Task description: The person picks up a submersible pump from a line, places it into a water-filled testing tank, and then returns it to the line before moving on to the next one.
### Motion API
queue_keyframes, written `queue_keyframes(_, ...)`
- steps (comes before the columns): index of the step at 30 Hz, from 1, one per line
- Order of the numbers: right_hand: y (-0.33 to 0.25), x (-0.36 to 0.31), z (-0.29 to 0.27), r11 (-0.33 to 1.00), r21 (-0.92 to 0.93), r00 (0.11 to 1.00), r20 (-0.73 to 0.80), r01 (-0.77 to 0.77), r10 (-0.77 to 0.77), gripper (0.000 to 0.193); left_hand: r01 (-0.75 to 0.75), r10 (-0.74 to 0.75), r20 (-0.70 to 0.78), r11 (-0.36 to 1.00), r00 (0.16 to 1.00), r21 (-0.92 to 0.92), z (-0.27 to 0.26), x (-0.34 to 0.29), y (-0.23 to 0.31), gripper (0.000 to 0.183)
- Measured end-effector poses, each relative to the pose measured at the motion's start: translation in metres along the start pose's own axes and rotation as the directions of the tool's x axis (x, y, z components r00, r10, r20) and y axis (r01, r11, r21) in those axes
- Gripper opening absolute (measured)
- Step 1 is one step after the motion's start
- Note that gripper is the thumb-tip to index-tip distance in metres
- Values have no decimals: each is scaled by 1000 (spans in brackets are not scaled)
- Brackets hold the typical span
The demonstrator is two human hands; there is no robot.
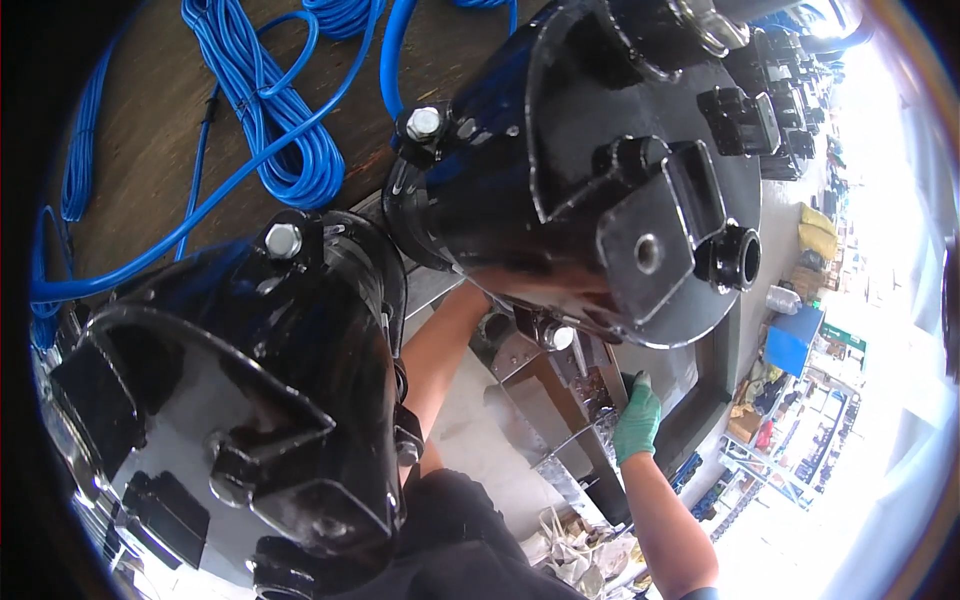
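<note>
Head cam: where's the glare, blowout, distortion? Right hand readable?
Head view: blown-out white right of the blue panel; bright glints on the upper black housing and lower-left black housing; fisheye curvature, dark corners. Same head view: green-gloved right hand readable, outline clear.

A smooth pale grey floor [776, 238] shows at right of centre. Beyond it, toward the right edge, stand a bright blue flat-sided box [795, 342], crumpled yellow bundles [818, 232] and a light-blue metal-framed rack [768, 472]. Strong white light [880, 440] washes out the far right. A scuffed dark-brown flat surface [150, 150] fills the upper left.
</note>
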State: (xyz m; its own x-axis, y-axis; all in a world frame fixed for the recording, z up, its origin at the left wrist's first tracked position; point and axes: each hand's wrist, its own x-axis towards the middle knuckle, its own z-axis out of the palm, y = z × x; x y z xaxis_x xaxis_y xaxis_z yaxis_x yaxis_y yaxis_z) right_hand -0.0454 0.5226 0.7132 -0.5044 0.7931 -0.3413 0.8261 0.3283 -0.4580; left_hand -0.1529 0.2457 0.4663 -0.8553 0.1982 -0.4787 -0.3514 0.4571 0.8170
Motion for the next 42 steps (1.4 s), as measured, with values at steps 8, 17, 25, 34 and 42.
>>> queue_keyframes(8,-10,-2,1,999,-4,999,23,-41,41,61,6,-6,6,1000,1000,9,3,0,0,35)
queue_keyframes(17,-34,-15,1,982,-178,997,-2,70,-71,62,8,-8,11,1000,1000,18,3,-2,0,35)
queue_keyframes(25,-11,-6,2,1000,-7,999,31,-25,26,62,0,0,20,1000,1000,25,3,0,2,34)
queue_keyframes(34,-34,-13,0,990,-144,1000,-2,10,-11,59,-6,5,25,1000,1000,28,4,1,0,34)
queue_keyframes(42,-27,-13,1,990,-134,999,-17,35,-38,60,-8,6,36,999,999,44,4,1,2,33)
